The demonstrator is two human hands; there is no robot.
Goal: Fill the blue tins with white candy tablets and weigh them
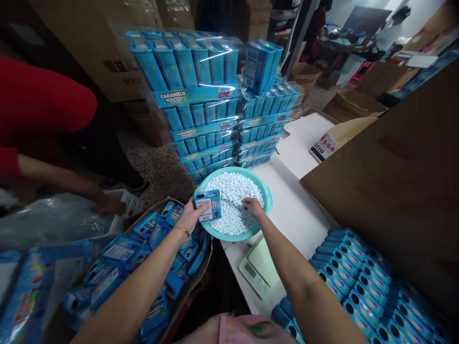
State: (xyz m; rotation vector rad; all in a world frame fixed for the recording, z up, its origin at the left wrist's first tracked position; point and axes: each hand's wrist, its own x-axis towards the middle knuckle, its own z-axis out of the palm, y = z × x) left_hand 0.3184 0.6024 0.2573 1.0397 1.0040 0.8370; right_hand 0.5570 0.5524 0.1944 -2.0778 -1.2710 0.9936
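My left hand grips a small blue candy box with a printed label, held over the left rim of a turquoise basin. Small white candies fill the basin. Over the candies, my right hand has its fingers curled together; what they hold, if anything, I cannot make out. Below the basin, a pale green scale lies on the white table, partly behind my right forearm. Left of the basin, a carton holds many loose blue boxes.
Wrapped stacks of blue boxes rise behind the basin. Rows of blue boxes stand at lower right beside a large cardboard carton. On the left, a person in a red top bends over a plastic-lined crate.
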